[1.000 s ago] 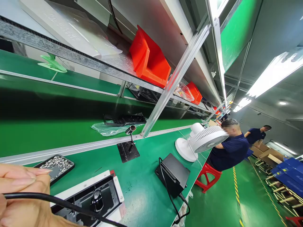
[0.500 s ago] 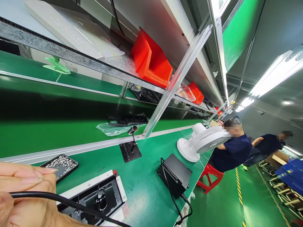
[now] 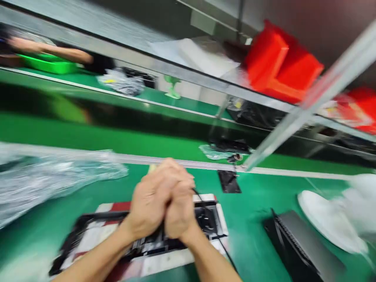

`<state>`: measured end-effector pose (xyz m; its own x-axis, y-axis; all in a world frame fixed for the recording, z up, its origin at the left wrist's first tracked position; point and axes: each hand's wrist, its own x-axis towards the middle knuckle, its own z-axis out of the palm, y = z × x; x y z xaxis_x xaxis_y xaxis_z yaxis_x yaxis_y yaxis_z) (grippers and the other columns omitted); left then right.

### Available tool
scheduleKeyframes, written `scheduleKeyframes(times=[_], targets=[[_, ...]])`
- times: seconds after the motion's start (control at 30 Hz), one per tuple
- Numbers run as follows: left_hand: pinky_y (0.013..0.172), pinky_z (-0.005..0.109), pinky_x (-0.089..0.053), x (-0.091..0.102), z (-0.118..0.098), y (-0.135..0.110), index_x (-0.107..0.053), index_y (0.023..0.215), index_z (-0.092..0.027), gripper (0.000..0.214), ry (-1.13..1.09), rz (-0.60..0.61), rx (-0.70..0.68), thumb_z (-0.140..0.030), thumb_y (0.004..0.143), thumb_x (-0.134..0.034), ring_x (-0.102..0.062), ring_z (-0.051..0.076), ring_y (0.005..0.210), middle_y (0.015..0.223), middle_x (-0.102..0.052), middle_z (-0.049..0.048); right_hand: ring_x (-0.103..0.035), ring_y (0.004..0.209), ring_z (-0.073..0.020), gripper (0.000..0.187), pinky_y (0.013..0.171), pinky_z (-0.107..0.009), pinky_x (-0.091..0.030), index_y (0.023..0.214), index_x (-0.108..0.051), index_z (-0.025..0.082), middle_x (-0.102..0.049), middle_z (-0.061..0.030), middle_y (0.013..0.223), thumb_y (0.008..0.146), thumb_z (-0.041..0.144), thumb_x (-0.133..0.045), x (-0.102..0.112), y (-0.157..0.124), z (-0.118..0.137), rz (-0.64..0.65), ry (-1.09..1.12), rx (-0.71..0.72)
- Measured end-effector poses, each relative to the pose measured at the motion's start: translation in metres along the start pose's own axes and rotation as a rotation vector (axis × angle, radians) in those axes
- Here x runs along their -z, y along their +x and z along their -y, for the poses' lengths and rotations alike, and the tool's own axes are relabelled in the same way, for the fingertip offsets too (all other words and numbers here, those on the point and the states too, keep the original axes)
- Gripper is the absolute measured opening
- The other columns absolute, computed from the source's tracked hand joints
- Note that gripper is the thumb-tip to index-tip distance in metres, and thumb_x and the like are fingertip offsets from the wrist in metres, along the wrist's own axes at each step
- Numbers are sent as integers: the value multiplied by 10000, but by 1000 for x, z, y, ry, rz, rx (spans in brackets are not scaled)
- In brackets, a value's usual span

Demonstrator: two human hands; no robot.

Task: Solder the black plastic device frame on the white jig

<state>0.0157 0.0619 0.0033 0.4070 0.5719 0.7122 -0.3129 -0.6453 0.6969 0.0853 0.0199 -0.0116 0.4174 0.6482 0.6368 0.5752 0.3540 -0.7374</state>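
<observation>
My left hand (image 3: 151, 199) and my right hand (image 3: 180, 207) are pressed together, fingers closed, above a black frame (image 3: 73, 227) lying on a red-and-white fixture (image 3: 167, 260). A thin black cable (image 3: 226, 250) runs from beside my right fingers down past the frame's right end. What lies between my palms is hidden, and motion blurs the fingers. Black parts (image 3: 205, 219) sit inside the right end of the frame. Something pale yellow (image 3: 152, 168) shows just behind my left knuckles.
Clear plastic bags (image 3: 58, 184) lie on the left of the bench. A small stand (image 3: 229, 181), a black box (image 3: 302, 243) and a white fan (image 3: 331, 223) are to the right. Red bins (image 3: 282, 66) sit on the shelf above. Across the bench, another person's arm (image 3: 64, 53) reaches over a green basket (image 3: 49, 64).
The view has swung left, bringing the frame, plastic bags and another person's arm into sight. Both hands now show, closed together at the middle; before, they were at the left edge with the cable.
</observation>
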Motion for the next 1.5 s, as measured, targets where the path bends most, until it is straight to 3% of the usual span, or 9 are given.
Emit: scheduleKeyframes(times=[0.1, 0.23, 0.4, 0.7, 0.87, 1.07, 1.2, 1.5], targets=[[835, 329, -530, 6, 4, 1, -739, 913, -175, 374, -113, 19, -27, -349, 1072, -449, -645, 195, 904, 917, -713, 71, -559, 719, -159, 656, 684, -290, -511, 667, -538, 212, -586, -44, 746, 1029, 643, -200, 2, -2, -10, 21, 190, 2], [841, 325, -532, 2, 8, 7, -724, 898, -152, 391, -125, 16, -47, -393, 1065, -466, -634, 188, 892, 864, -704, 72, -526, 663, -155, 648, 613, -299, -442, 721, -611, 184, -564, -25, 696, 1037, 624, -255, 5, -1, -12, 41, 290, -21], [825, 324, -549, 0, 8, 7, -733, 926, -129, 386, -145, 25, -66, -382, 1058, -474, -636, 187, 897, 906, -696, 90, -507, 678, -167, 693, 625, -334, -442, 661, -540, 198, -538, -24, 709, 980, 737, -243, 8, 3, -12, 36, 312, -69], [802, 308, -568, -2, 11, 9, -739, 900, -125, 431, -132, 3, -63, -424, 1055, -469, -645, 176, 862, 885, -709, 84, -458, 594, -164, 745, 556, -351, -428, 569, -433, 209, -477, -9, 612, 945, 791, -157, 8, 9, -10, -2, 194, -67], [809, 299, -574, -3, 12, 7, -754, 899, -133, 433, -114, 3, -66, -417, 1056, -467, -647, 174, 871, 889, -712, 80, -319, 514, -128, 673, 505, -320, -324, 549, -305, 210, -337, 30, 527, 984, 723, -284, 7, 8, -10, -145, 179, -20], [838, 305, -579, -3, 12, 5, -756, 909, -133, 424, -104, 6, -64, -402, 1062, -467, -657, 180, 900, 920, -733, 80, -370, 527, -133, 689, 518, -334, -338, 548, -327, 205, -368, 22, 549, 965, 753, -304, 6, 6, -10, -161, 184, -48], [852, 294, -573, -4, 12, 6, -749, 918, -130, 390, -103, -1, -89, -365, 1061, -473, -652, 177, 904, 924, -746, 72, -218, 508, -108, 640, 477, -326, -211, 592, -230, 207, -236, 40, 553, 991, 681, -391, 6, 4, -11, -309, 131, -20], [830, 311, -585, -7, 15, 6, -737, 886, -133, 401, -129, -20, -56, -406, 1045, -491, -666, 181, 881, 902, -727, 83, -237, 528, -116, 603, 498, -330, -232, 613, -213, 222, -230, 35, 565, 1022, 653, -319, 7, 4, -8, -218, 171, -52]])
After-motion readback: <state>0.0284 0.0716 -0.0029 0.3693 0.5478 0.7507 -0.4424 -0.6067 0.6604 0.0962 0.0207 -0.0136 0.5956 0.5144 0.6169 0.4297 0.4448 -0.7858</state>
